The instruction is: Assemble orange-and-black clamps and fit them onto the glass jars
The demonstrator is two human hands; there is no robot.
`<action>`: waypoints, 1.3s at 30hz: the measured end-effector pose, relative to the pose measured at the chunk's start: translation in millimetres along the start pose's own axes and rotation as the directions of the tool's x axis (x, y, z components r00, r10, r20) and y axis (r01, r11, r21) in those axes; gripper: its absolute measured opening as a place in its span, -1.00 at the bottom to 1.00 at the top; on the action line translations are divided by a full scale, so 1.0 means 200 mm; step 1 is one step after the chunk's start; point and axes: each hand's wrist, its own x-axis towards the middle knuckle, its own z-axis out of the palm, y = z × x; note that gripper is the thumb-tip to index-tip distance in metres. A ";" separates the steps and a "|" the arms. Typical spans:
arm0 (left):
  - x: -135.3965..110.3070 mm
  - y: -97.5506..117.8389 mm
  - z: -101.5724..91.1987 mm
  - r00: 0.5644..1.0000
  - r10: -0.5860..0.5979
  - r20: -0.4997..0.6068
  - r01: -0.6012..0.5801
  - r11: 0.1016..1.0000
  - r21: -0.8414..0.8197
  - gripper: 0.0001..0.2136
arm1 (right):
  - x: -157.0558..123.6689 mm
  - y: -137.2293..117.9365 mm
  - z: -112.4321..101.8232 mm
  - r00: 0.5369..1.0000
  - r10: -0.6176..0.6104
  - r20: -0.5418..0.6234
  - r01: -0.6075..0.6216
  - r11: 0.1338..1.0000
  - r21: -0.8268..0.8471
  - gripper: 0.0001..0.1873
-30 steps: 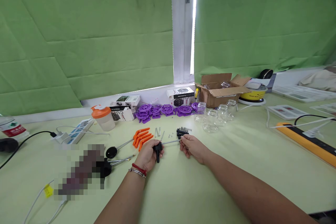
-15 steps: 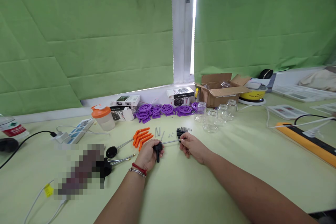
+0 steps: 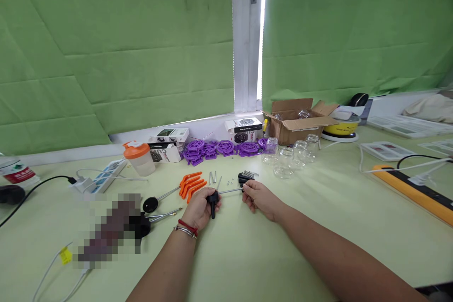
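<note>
My left hand point(image 3: 198, 208) is closed around a black plastic part point(image 3: 213, 204) with a stem pointing down. A thin metal rod point(image 3: 230, 191) runs from that part to the right. The fingertips of my right hand point(image 3: 261, 199) pinch the rod's far end; whether a small piece sits there is hidden. Just beyond the right fingers lie black plastic pieces point(image 3: 242, 179) and metal springs point(image 3: 252, 174). Orange handles point(image 3: 191, 185) are spread beyond my left hand, with metal pins point(image 3: 213, 178) beside them. Left of that hand lie rods with black ends point(image 3: 150, 205).
Purple plastic frames point(image 3: 225, 147) line the back beside printed boxes point(image 3: 244, 125). Several glass jars point(image 3: 285, 163) stand before an open cardboard box point(image 3: 297, 127). An orange-lidded shaker point(image 3: 138, 158) and a power strip point(image 3: 109, 174) are left; an orange power strip point(image 3: 414, 191) is right.
</note>
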 end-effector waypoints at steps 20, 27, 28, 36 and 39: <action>0.00 0.01 0.01 1.000 -0.008 -0.010 0.008 1.000 0.005 -0.97 | 0.01 0.02 -0.01 1.000 -0.004 0.009 0.004 1.000 0.017 -0.75; 0.00 0.00 0.00 1.000 -0.011 -0.028 0.011 1.000 0.002 -0.97 | 0.01 0.02 -0.01 0.999 -0.041 0.025 0.041 0.999 0.032 -0.84; 0.00 0.00 0.00 1.000 -0.012 -0.029 0.012 1.000 0.001 -0.97 | 0.01 0.02 -0.01 0.998 -0.050 0.027 0.049 0.998 0.033 -0.84; -0.01 0.01 0.01 0.999 -0.012 -0.033 0.012 1.000 -0.001 -0.98 | 0.01 0.02 -0.01 0.999 -0.040 0.021 0.040 0.999 0.020 -0.84; -0.01 0.01 0.01 0.999 -0.010 -0.033 0.010 1.000 0.000 -0.98 | 0.01 0.02 -0.01 0.999 -0.036 0.022 0.036 0.999 0.009 -0.82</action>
